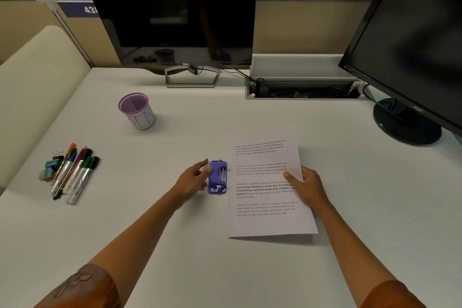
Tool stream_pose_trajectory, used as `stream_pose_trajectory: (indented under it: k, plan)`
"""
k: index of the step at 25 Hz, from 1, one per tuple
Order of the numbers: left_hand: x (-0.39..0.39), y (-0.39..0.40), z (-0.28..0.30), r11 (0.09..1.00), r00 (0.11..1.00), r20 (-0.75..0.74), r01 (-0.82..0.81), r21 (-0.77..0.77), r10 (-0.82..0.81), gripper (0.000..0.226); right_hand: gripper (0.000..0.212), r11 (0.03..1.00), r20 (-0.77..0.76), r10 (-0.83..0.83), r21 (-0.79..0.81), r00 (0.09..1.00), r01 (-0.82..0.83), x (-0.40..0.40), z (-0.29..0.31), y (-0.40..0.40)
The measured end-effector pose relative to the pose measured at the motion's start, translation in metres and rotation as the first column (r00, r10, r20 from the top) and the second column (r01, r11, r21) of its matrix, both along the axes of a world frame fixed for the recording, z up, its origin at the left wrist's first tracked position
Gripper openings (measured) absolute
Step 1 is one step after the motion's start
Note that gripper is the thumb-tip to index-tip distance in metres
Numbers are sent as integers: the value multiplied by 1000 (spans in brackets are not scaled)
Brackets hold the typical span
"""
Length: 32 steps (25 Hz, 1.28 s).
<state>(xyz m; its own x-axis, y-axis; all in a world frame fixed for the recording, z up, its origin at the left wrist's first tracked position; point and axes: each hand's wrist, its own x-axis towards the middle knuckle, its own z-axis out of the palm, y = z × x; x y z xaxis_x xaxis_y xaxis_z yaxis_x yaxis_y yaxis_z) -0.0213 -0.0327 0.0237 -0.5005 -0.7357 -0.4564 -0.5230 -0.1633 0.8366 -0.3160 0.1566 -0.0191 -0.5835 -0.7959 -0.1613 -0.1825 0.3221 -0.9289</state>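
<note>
Evidently the work in hand is punching holes in a page. The printed sheet (265,222) lies on the white desk (175,245) right of centre, its four blocks of text facing the person. The purple hole punch (217,177) sits just beside the sheet's left edge, near its middle and lengthwise along it. That placing makes sense: the margin has to be fed into the punch's slot, so the two are set side by side, close but, as far as I can tell, not yet overlapping.

The left hand (192,181) reaches in from the left with its grip wide and fingers stretched out. One fingertip touches the punch's left side while the index finger points past its far corner. It looks set to steady the punch or nudge it toward the paper rather than lift it.

The right hand (310,187) has the sheet's right edge in its grip. The thumb lies flat on the page beside the second paragraph, and the other fingers are behind the edge and mostly hidden. A shadow under the near edge suggests the page is raised a little there. Holding that side would let the person slide the page leftward into the punch.

Well apart on the left lies a bunch of markers (75,175) with binder clips (57,155) beside them. A purple mesh pen cup (137,111) stands farther back, and a dark Dell monitor (170,12) stands at the rear.
</note>
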Motion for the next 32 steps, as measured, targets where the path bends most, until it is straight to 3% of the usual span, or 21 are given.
stream_pose_trajectory:
  k: [15,32]
  plan:
    - [0,-2,3,997,999,-36,16,72,-13,46,29,999,67,-29,-33,997,32,10,-1,-1]
    - [1,-1,-2,999,999,12,37,13,-38,44,29,1000,-10,-12,17,1000,13,33,5,-16]
